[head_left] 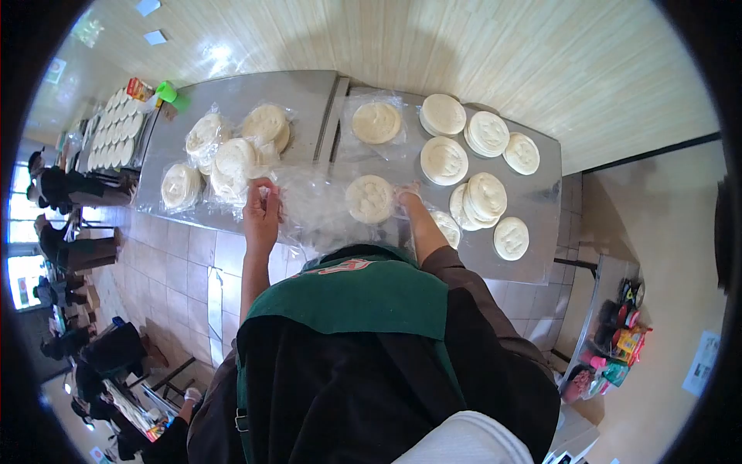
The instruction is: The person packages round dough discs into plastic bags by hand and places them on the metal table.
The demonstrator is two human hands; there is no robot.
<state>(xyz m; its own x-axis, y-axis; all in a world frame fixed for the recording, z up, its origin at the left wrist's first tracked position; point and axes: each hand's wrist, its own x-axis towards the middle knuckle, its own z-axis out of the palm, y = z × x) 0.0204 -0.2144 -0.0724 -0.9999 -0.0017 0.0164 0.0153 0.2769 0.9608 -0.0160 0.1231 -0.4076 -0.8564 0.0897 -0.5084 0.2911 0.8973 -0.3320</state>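
Note:
A pale round flatbread (369,199) is in front of me, at the right end of a crumpled clear plastic bag (313,203). My left hand (263,205) is closed, its fingers pinching the left part of the plastic. On the other side, my right hand (407,192), which seems to wear a thin clear glove, grips the flatbread's right edge. Whether the bread lies in the bag or on it, I cannot tell. Just behind, another flatbread (376,123) lies on a clear plastic sheet. Partly hidden by my right forearm is one more flatbread (446,229).
Several stacks of bare flatbreads (487,195) stand on the right metal table (533,232). Bagged stacks (181,186) sit on the left table (309,93). Rows of breads (116,131) and a green cup (166,91) are farther left. Other people (73,185) work at the far left.

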